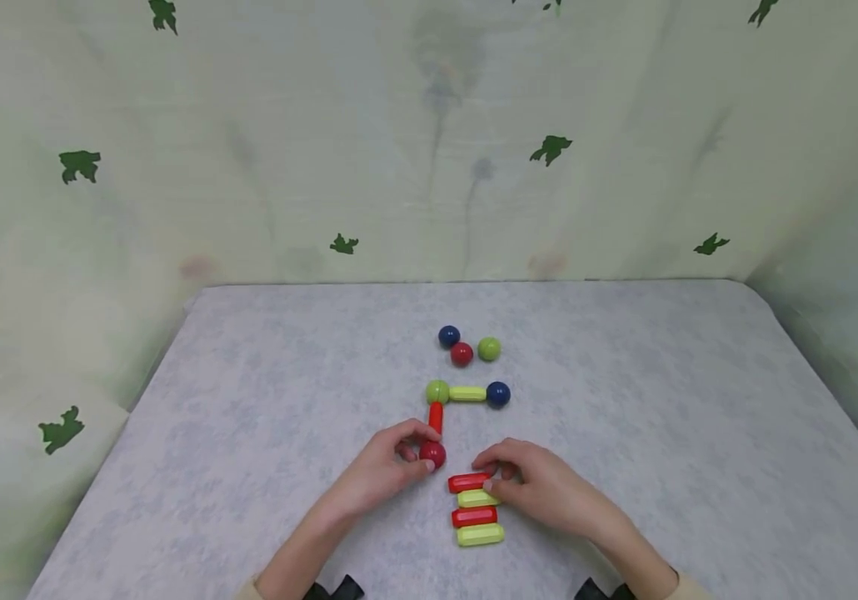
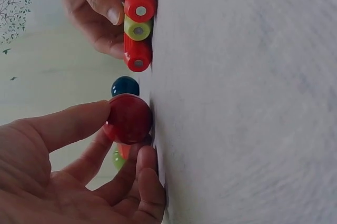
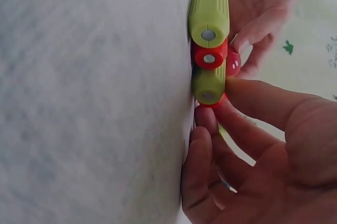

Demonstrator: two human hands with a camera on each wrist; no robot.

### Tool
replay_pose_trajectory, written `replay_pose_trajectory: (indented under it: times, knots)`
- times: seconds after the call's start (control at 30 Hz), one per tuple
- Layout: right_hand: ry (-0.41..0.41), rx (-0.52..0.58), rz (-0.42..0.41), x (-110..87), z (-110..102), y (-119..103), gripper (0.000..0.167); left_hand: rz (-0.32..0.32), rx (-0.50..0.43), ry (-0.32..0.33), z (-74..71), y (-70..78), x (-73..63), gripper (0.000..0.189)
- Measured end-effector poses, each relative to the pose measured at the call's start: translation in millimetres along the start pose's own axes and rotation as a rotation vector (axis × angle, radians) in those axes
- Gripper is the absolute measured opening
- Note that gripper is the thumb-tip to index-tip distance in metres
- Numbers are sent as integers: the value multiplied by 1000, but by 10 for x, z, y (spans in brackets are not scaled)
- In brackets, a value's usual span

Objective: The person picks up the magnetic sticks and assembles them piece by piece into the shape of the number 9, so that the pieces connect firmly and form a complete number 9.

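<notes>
My left hand [image 1: 387, 467] pinches a red ball [image 1: 432, 455] between thumb and fingers. This ball sits at the near end of a red stick [image 1: 436, 419], which runs up to a green ball [image 1: 437, 392]. From there a yellow-green stick [image 1: 467, 394] leads right to a dark blue ball [image 1: 498, 394]. My right hand [image 1: 545, 485] is at a row of loose sticks, its thumb and fingers around the right end of the farthest red stick [image 1: 466, 483]. Its thumb also lies against the adjacent yellow-green stick [image 3: 209, 81]. The other fingers curl beside the tabletop.
Below lie another red stick [image 1: 475, 517] and a yellow-green stick [image 1: 481, 535]. Farther back are a loose blue ball [image 1: 449, 337], a red ball [image 1: 462, 354] and a green ball [image 1: 489, 348]. A patterned curtain [image 1: 429, 167] hangs behind the grey table [image 1: 669, 400].
</notes>
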State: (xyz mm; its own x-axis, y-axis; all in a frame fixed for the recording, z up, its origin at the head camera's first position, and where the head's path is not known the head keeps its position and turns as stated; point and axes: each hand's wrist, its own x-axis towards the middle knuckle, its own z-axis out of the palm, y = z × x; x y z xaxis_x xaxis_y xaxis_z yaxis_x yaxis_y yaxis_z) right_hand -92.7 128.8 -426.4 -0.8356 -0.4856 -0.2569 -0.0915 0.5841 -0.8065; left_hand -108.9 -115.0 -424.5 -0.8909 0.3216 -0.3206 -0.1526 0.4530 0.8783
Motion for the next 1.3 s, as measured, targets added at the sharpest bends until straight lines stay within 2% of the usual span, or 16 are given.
replay_pose_trajectory:
  times: [0.43,0.73,1.03,1.2,1.3]
  knots:
    - [19,-28,42,10,60,-45,16,15,-4,15,13,7,-32,29]
    - [13,-69,28,20,48,-61,11,28,-9,16,13,2,-39,28]
    - [80,-25,-7,16,15,-20,10,46,-24,8,18,2,-39,28]
    - [77,28,29,46,25,-12,10,42,-24,7,15,7,-39,28]
    - [104,63,56,64,43,-16,11,42,-20,8,13,5,-36,28]
